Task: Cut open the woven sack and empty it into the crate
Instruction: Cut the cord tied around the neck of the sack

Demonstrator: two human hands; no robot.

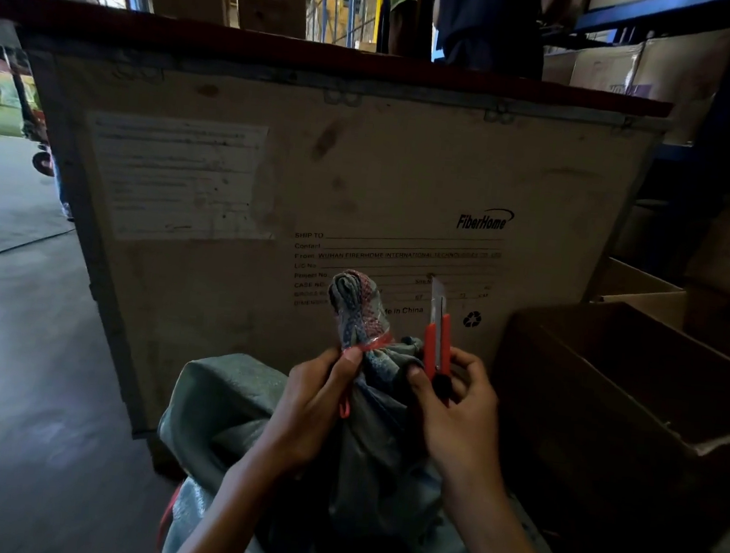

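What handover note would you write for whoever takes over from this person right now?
Left hand: pinching the sack at its neck, just below the red tie.
Right hand: holding a red box cutter, blade out and pointing up, beside the neck.
The sack stands in front of the big crate; an open cardboard box sits to the right.
Done: sack gripped, blade out.
Left: cut the tie or neck, empty the sack.
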